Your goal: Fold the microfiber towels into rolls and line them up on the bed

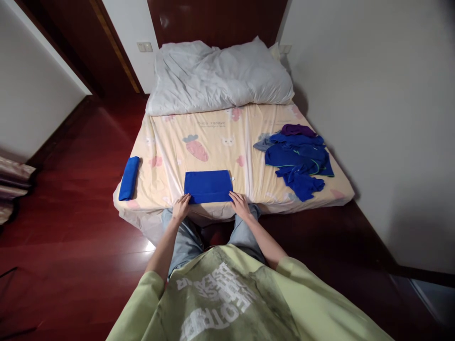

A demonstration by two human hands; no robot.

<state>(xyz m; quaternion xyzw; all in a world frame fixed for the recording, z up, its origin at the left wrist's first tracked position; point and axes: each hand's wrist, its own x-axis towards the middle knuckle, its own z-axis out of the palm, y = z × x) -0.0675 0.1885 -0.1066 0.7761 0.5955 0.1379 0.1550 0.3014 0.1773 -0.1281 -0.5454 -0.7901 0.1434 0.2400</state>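
Note:
A blue towel (208, 185) lies flat as a rectangle near the front edge of the bed, with a small white tag at its right side. At its near left corner, my left hand (182, 207) has its fingers closed on the cloth. My right hand (240, 204) pinches the near right corner in the same way; the thumbs are mostly hidden. To the left, a rolled or tightly folded blue towel (129, 178) rests by the bed's edge. On the right is a loose heap of blue cloths (298, 154), with a purple cloth (298, 130) and a grey one (263, 142) in it.
The bed (170, 142) has a pale yellow sheet with carrot and rabbit prints. A white quilt (220, 78) is bunched against the dark headboard (216, 21). A white wall (384, 118) stands on the right, and dark red floor (78, 227) surrounds the bed.

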